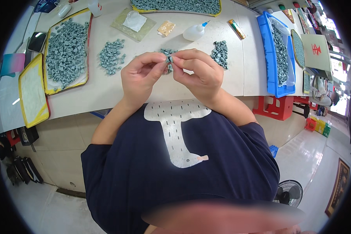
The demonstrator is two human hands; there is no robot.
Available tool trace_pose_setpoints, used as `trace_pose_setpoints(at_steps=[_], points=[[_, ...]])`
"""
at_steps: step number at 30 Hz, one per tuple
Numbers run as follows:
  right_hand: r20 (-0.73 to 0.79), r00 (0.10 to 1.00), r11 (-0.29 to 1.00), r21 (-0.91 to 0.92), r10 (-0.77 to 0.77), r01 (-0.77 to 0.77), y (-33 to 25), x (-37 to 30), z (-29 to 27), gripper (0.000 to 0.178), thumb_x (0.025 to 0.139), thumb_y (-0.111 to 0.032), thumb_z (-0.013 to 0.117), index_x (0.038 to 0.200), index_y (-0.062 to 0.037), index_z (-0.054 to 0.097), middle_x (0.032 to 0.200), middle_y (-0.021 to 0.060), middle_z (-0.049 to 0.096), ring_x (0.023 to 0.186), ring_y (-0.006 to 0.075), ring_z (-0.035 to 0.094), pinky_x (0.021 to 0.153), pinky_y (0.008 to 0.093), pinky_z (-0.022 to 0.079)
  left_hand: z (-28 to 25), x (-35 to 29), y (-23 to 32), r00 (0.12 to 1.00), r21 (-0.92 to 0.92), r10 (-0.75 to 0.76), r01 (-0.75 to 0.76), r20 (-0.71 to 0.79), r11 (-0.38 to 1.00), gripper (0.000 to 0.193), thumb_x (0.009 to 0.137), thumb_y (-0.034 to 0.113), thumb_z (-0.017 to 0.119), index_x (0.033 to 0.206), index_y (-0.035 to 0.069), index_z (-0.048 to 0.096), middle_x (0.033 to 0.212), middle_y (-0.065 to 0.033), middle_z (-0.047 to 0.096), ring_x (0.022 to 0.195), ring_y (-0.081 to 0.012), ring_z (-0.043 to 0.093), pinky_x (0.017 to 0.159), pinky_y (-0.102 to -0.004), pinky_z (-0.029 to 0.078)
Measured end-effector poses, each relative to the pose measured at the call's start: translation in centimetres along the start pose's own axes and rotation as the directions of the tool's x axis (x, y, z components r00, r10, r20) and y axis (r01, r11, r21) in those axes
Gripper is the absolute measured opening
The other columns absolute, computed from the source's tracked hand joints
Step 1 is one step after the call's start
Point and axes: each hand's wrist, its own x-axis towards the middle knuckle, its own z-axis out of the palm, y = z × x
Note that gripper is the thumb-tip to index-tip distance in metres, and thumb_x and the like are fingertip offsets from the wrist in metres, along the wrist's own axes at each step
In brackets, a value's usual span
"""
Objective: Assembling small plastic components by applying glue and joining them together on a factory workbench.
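Note:
Both of my hands are raised over the near part of the white table, fingertips meeting in front of me. Between them is a tiny grey-green piece [169, 59], too small to make out in detail. My left hand [141, 74] pinches it from one side with thumb and index finger. From the other side, my right hand [199, 72] grips it the same way. Loose grey-green pieces lie in a pile [111, 56] left of my hands and a denser pile [220, 54] to the right. A third small pile [167, 51] is partly hidden behind my fingers.
A yellow-edged tray [90, 39] of pieces lies left, overlapped by a second yellow-edged tray [33, 89]. Beyond my hands are a greenish mat [123, 26], a blue-tipped squeeze bottle [194, 33] and an orange-green tube [236, 29]. A blue crate [266, 50] stands right, above a red stool [275, 110].

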Motion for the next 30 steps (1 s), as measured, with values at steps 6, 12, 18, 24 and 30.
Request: trace_pose_setpoints(at_steps=[6, 12, 18, 24, 30], points=[[-0.012, 0.998, 0.997, 0.030, -0.068, 0.068, 0.6, 0.0, 0.0, 0.020, 0.065, 0.012, 0.072, 0.075, 0.0002, 0.059, 0.084, 0.0121, 0.067, 0.068, 0.0196, 0.066, 0.054, 0.0248, 0.053, 0.1, 0.4, 0.1, 0.975, 0.274, 0.217, -0.223, 0.053, 0.935, 0.018, 0.083, -0.011, 0.062, 0.100, -0.003, 0.063, 0.100, -0.0106, 0.064, 0.085, -0.0158, 0.062, 0.072, -0.0245, 0.051], [-0.028, 0.997, 0.991, 0.112, -0.074, 0.077, 0.9, -0.3, -0.5, 0.021, 0.065, 0.012, 0.072, 0.076, 0.0001, 0.059, 0.085, 0.0127, 0.067, 0.070, 0.0197, 0.066, 0.055, 0.0248, 0.053, 0.8, 0.5, 0.9, 0.955, 0.407, 0.276, -0.298, 0.112, 0.864, 0.020, 0.079, -0.012, 0.065, 0.096, -0.003, 0.064, 0.095, -0.0118, 0.066, 0.082, -0.0196, 0.064, 0.070, -0.0264, 0.051], [0.050, 0.993, 0.988, 0.105, 0.110, -0.115, 0.4, -0.6, -1.2, 0.022, 0.066, 0.013, 0.071, 0.080, -0.0013, 0.062, 0.087, 0.0117, 0.069, 0.073, 0.0178, 0.067, 0.057, 0.0230, 0.053, 1.1, 1.7, 2.4, 0.831, 0.607, 0.455, -0.549, 0.321, 0.575, 0.024, 0.071, -0.013, 0.068, 0.092, -0.002, 0.064, 0.088, -0.0131, 0.066, 0.078, -0.0249, 0.064, 0.067, -0.0299, 0.052], [0.053, 0.993, 0.976, 0.182, 0.109, -0.117, 1.1, -0.8, -1.4, 0.023, 0.066, 0.011, 0.071, 0.083, -0.0030, 0.065, 0.089, 0.0091, 0.069, 0.075, 0.0150, 0.067, 0.060, 0.0219, 0.053, 1.9, 2.0, 3.0, 0.743, 0.659, 0.508, -0.648, 0.436, 0.382, 0.024, 0.068, -0.013, 0.069, 0.090, -0.002, 0.064, 0.086, -0.0131, 0.065, 0.076, -0.0260, 0.064, 0.065, -0.0315, 0.053], [0.187, 0.928, 0.908, 0.216, 0.322, -0.359, 1.2, -1.5, -1.9, 0.019, 0.072, 0.008, 0.070, 0.088, -0.0007, 0.067, 0.091, 0.0087, 0.069, 0.077, 0.0134, 0.067, 0.065, 0.0230, 0.053, 1.9, 1.8, 2.3, 0.834, 0.737, 0.426, -0.527, 0.352, 0.423, 0.021, 0.070, -0.009, 0.070, 0.090, -0.001, 0.066, 0.086, -0.0116, 0.066, 0.075, -0.0248, 0.064, 0.065, -0.0308, 0.052]])
